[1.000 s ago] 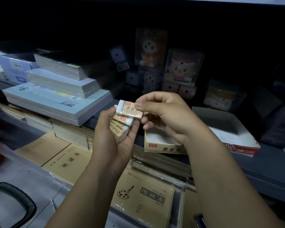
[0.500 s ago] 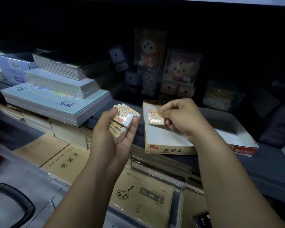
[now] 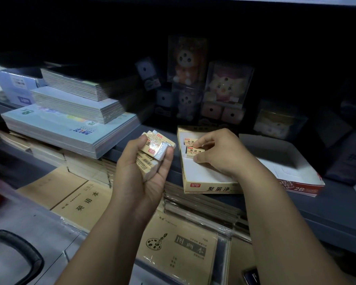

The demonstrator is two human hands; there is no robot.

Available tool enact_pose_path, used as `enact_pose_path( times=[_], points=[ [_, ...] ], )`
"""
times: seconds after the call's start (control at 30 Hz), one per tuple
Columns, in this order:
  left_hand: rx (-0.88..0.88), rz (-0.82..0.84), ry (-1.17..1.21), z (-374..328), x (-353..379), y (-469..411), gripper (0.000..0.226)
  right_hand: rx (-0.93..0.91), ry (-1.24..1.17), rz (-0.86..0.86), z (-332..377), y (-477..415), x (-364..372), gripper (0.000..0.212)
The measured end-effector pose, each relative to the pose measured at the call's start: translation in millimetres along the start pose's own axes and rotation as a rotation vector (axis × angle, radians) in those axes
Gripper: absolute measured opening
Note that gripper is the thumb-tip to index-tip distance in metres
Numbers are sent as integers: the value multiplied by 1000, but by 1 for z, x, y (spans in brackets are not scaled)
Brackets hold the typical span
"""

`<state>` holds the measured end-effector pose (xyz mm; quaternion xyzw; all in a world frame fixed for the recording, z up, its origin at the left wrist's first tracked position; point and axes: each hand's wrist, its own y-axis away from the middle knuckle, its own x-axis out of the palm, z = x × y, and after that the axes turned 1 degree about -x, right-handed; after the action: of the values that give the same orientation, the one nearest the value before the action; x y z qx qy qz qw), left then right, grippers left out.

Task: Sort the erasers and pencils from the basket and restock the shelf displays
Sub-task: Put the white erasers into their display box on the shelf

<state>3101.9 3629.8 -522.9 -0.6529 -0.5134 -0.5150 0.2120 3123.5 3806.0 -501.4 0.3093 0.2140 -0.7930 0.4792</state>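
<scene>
Cupping a handful of wrapped erasers (image 3: 152,153), the left hand (image 3: 146,182) was curled round them, palm up. Just right of that grip, the right hand (image 3: 222,155) pinched a single eraser (image 3: 194,151) between thumb and fingertips, low inside the beige display box (image 3: 206,175). Just beyond the pinch lay a second eraser (image 3: 190,140), in the same box. Right of that wrist sat a white carton (image 3: 296,169).

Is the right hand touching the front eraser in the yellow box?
Touching. The head view shows the right hand pinching the front eraser between thumb and fingers, inside the yellow box.
</scene>
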Motion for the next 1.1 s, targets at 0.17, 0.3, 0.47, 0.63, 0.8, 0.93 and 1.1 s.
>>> enact_pose_path(
  times=[0.17, 0.3, 0.47, 0.63, 0.8, 0.93, 1.1],
  points=[
    [-3, 0, -3, 0, 0, 0, 33, 1, 54, -6, -2, -4, 1, 32],
    [-5, -4, 1, 0, 0, -1, 37, 17, 74, -97, -6, -8, 3, 30],
    [-4, -1, -3, 0, -1, -1, 36, 46, 90, -140, -5, -11, 9, 26],
    [-14, 6, -43, 0, 0, 1, 28, 61, 156, -169, 0, -8, 9, 28],
    [-22, 19, -122, 0, -1, 2, 24, -6, 276, -138, 6, -2, 9, 30],
    [-16, 19, -140, 1, -1, 1, 22, -200, 132, -111, 18, 3, 8, 21],
    [-14, 84, -162, 1, -3, 0, 27, -375, -331, 26, 42, 20, 6, 12]
  ],
)
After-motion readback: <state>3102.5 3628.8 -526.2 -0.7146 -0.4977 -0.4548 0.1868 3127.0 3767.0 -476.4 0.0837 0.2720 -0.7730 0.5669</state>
